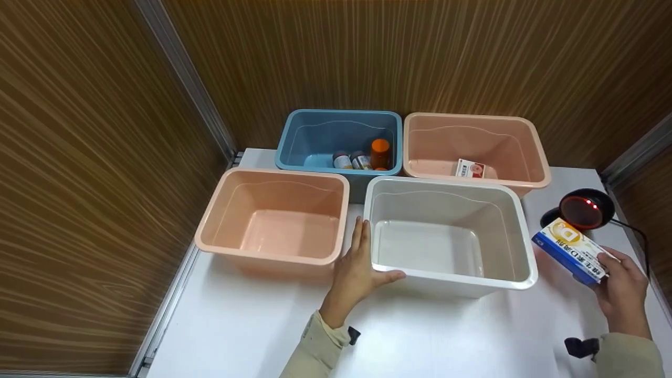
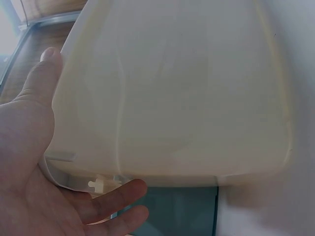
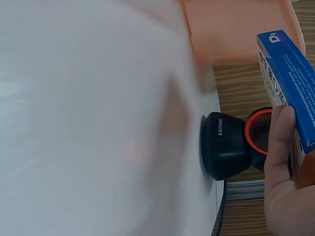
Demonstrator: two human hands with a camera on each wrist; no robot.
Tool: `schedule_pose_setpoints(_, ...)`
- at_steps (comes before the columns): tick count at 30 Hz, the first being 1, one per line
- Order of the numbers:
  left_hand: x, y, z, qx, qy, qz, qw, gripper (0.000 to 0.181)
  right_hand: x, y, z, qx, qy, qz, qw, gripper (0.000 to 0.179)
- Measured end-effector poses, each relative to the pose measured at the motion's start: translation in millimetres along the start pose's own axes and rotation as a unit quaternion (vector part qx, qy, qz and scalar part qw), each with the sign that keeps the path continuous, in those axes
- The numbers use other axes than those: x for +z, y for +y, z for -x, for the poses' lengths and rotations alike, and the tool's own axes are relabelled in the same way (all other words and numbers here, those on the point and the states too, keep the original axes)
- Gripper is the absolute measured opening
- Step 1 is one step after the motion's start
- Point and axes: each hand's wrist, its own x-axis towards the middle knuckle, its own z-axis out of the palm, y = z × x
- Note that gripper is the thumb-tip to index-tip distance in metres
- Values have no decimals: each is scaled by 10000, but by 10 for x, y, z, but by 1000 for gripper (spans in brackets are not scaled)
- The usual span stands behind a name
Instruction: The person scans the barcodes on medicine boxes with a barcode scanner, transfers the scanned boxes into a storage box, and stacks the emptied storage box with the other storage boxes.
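Note:
In the head view my right hand (image 1: 625, 286) grips one end of a blue, white and yellow vitamin D3 box (image 1: 575, 249), held tilted in front of a black barcode scanner (image 1: 587, 209) with red lights. The right wrist view shows the box's blue side (image 3: 293, 78) and my fingers (image 3: 280, 142) along it. My left hand (image 1: 357, 273) rests at the near left corner of a white bin (image 1: 451, 278), thumb along the front rim and fingers straight up its left side. Seen from the left wrist, the bin's outer wall (image 2: 187, 98) fills most of the picture.
Left of the white bin stands a pink bin (image 1: 268, 254). Behind are a blue bin (image 1: 310, 126) holding several bottles (image 1: 362, 160) and another pink bin (image 1: 472, 121) with a small white and red box (image 1: 470, 168). Wood-patterned walls (image 1: 341, 52) enclose the white table (image 1: 420, 336). A cable (image 1: 644, 247) trails from the scanner.

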Motion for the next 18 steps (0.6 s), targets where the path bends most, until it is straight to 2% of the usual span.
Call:
schedule_pose_setpoints(7, -5, -6, -6, -62, -84, 81, 9999, 134, 19, 40, 4, 60, -172, 127, 9998, 65)
schedule_pose_setpoints(14, -8, -3, -12, -82, -119, 34, 9999, 134, 62, 4, 17, 108, -288, 40, 9995, 57)
schedule_pose_setpoints(18, -17, 2, -10, -88, -110, 28, 9999, 134, 121, -85, 47, -51, -366, -57, 9993, 51)
